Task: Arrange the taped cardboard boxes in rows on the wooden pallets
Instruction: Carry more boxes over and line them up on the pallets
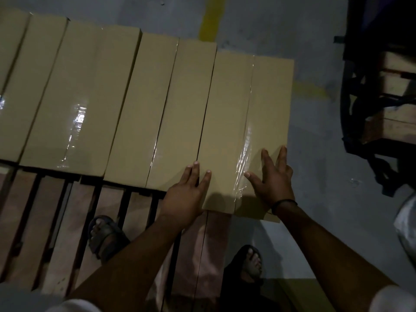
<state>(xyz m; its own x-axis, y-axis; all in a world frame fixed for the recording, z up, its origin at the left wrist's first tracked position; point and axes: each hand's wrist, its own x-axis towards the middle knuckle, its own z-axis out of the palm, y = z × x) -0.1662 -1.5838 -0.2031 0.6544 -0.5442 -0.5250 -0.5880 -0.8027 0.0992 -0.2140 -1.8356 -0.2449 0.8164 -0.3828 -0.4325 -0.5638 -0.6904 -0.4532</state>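
Several long tan cardboard boxes sealed with clear tape lie side by side in a row on a wooden pallet (56, 212). The rightmost box (245, 122) sits a little nearer to me than its neighbour (175, 113), and its near end overhangs the pallet's right edge. My left hand (184, 194) lies flat with straight fingers on that box's near left corner. My right hand (272, 183) presses flat on its near right part, fingers spread, beside the shiny tape seam.
Bare pallet slats with dark gaps stretch in front of the row. My sandalled feet stand on the slats (105, 237) and on the grey floor (252, 264). A dark frame holding wooden pieces (382, 104) stands at the right. A yellow floor line (209, 21) runs beyond the boxes.
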